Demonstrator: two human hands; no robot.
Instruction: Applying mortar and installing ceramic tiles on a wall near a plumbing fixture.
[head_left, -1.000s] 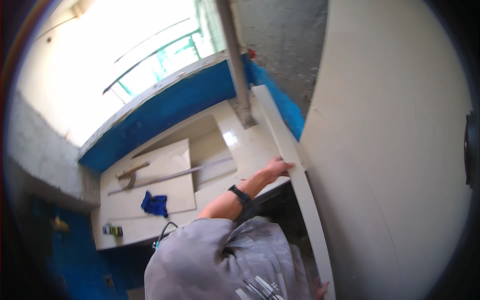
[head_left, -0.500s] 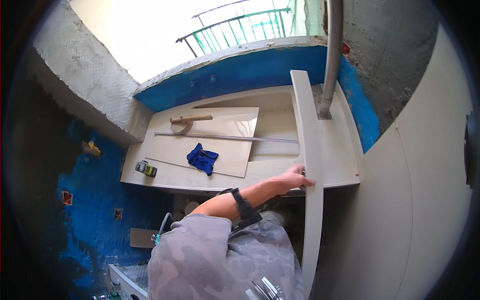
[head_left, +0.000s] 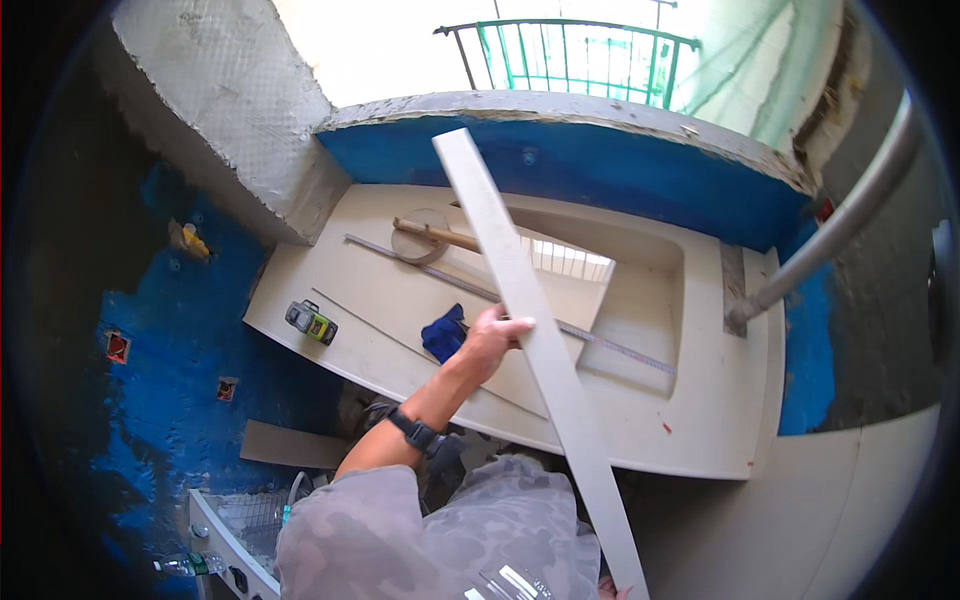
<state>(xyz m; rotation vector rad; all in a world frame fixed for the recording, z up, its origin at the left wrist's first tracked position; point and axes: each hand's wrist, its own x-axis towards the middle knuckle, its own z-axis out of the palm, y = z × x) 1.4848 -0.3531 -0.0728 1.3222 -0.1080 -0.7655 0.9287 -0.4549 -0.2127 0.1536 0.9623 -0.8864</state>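
A long, flat off-white board strip (head_left: 545, 360) stretches diagonally across the middle, above a white bathtub (head_left: 690, 452). My left hand (head_left: 495, 338) grips its edge at mid-length, thumb on top and the other fingers curled beneath. Low in the picture, a few fingers of my right hand (head_left: 612, 588) wrap the strip's near end; the rest of that hand is out of view. Close beside my left hand, a dark blue cloth or glove (head_left: 443, 334) rests on a pale panel (head_left: 375, 290) lying on the tub. A graduated metal ruler (head_left: 630, 356) passes under the strip.
A wooden-handled mallet (head_left: 425, 238) and a green-and-grey laser level (head_left: 312, 322) lie on the tub's left part. A grey pipe (head_left: 850, 240) rises at the right. Behind runs a blue-coated wall (head_left: 620, 185) below an opening with a railing. A white crate-like frame (head_left: 235, 550) stands lower left.
My left hand has carried the strip leftward from the tub's right end to its middle, and the strip now slants. The view has shifted right. Fingers of my right hand have come into sight.
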